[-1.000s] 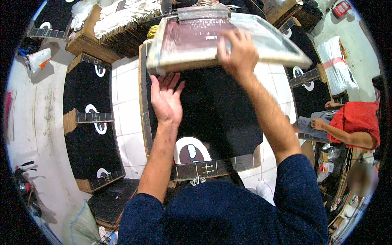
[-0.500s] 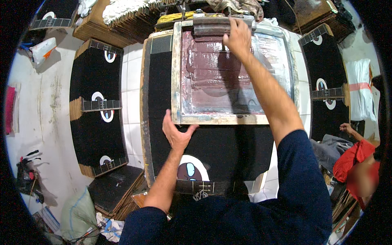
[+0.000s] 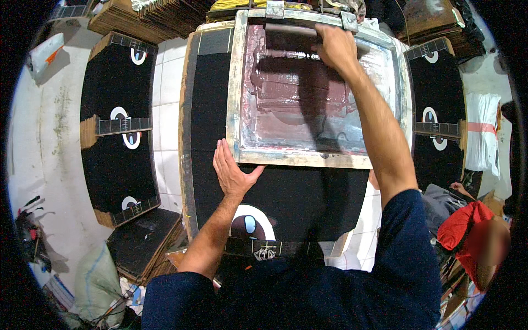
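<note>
A wooden-framed printing screen lies on black fabric, with dark reddish-brown ink spread over its mesh. At the far end of the mesh, my right hand is closed on a squeegee, a wide bar partly blurred and partly hidden by the hand. My left hand is open at the screen's near left corner, thumb along the near rail and fingers against the left side. Below it on the fabric is a printed white and brown eye shape.
Black panels with eye prints line the left and right. Metal clamps sit on the screen's far rail. Another person in a red top is at the lower right. Stacked boards stand lower left.
The squeegee has come off the screen's far rail and down onto the inked mesh, with my right hand still on it. My left hand remains at the corner. The view has shifted slightly.
</note>
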### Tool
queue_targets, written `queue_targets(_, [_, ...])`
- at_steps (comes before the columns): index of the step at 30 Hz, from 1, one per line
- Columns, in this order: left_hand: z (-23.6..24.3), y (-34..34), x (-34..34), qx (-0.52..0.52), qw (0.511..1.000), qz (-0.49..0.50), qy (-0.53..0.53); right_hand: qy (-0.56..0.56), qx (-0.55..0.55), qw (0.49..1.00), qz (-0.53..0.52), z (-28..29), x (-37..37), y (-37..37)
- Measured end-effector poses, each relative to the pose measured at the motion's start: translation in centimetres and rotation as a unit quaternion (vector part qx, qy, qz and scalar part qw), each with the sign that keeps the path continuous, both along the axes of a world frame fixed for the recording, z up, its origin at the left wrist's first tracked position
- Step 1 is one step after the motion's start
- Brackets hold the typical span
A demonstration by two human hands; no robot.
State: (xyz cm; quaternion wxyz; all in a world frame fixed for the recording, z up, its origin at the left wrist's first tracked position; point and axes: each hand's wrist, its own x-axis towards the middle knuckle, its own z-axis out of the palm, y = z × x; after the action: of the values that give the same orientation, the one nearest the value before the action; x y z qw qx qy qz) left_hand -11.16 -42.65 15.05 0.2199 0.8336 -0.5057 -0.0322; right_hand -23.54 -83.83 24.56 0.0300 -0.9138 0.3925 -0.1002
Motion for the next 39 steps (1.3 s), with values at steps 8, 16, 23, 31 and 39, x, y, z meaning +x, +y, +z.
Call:
queue_targets(8, [0.0, 0.3, -0.1, -0.022, 1.0, 0.0, 0.013, 0.044, -0.025, 0.999, -0.011, -2.0, -3.6, 12.1])
queue_targets(16, [-0.2, 0.3, 0.0, -0.026, 1.0, 0.0, 0.006, 0.014, 0.005, 1.0, -0.015, -1.4, -3.1, 11.9])
queue_targets(23, [0.1, 0.3, 0.1, -0.032, 0.999, -0.01, 0.001, 0.019, 0.039, 0.999, -0.028, -0.9, -3.7, 13.7])
queue_targets(31, [0.6, 0.2, 0.1, -0.02, 1.0, -0.006, 0.004, 0.045, -0.008, 0.999, 0.023, -2.0, -3.6, 12.6])
queue_targets(39, [0.5, 0.0, 0.0, 0.002, 1.0, -0.009, -0.005, 0.099, 0.055, 0.993, -0.044, -1.6, 3.6, -3.1])
